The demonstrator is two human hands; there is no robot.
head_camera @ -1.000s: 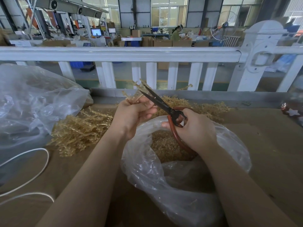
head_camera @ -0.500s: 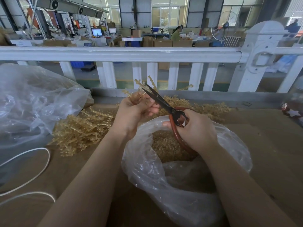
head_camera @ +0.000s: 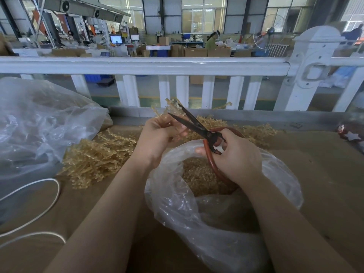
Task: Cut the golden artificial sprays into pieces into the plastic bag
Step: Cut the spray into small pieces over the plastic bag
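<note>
My left hand [head_camera: 159,134] pinches a golden spray [head_camera: 169,107] whose tips stick up above my fingers. My right hand [head_camera: 236,154] grips dark scissors [head_camera: 194,125] by their red-brown loop handles. The blades are parted around the spray's stems, just above my left fingers. Below both hands lies an open clear plastic bag [head_camera: 177,203] with a heap of cut golden pieces [head_camera: 199,174] inside. A pile of uncut golden sprays [head_camera: 94,158] lies on the brown table to the left, and more golden sprays [head_camera: 254,131] lie behind the bag.
A large crumpled clear bag [head_camera: 39,125] fills the left side. A white cord [head_camera: 45,196] loops over the table at the lower left. A white railing [head_camera: 149,66] runs along the far edge. A red object with a white star [head_camera: 350,134] sits at the right edge.
The scissor blades have opened wider around the spray. My left hand has lifted the spray slightly; the right hand stays in place.
</note>
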